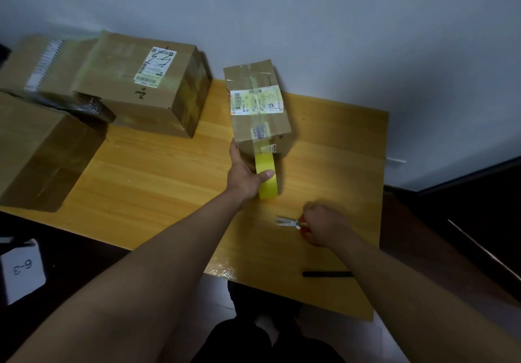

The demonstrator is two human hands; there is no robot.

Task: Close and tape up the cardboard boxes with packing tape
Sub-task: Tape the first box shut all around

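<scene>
A small cardboard box (258, 106) with shipping labels lies closed on the wooden table (158, 170). A strip of tape runs down its top and front to a yellow tape roll (267, 178). My left hand (244, 173) grips that roll just below the box's front face. To the right, my right hand (324, 226) holds red-handled scissors (291, 224) low over the table, blades pointing left.
Three larger cardboard boxes stand at the left: one with a label (146, 80), one behind it (42, 63), one at the front left (42, 151). A black pen (327, 274) lies near the table's front edge. A white card marked 6-3 (22, 269) sits lower left.
</scene>
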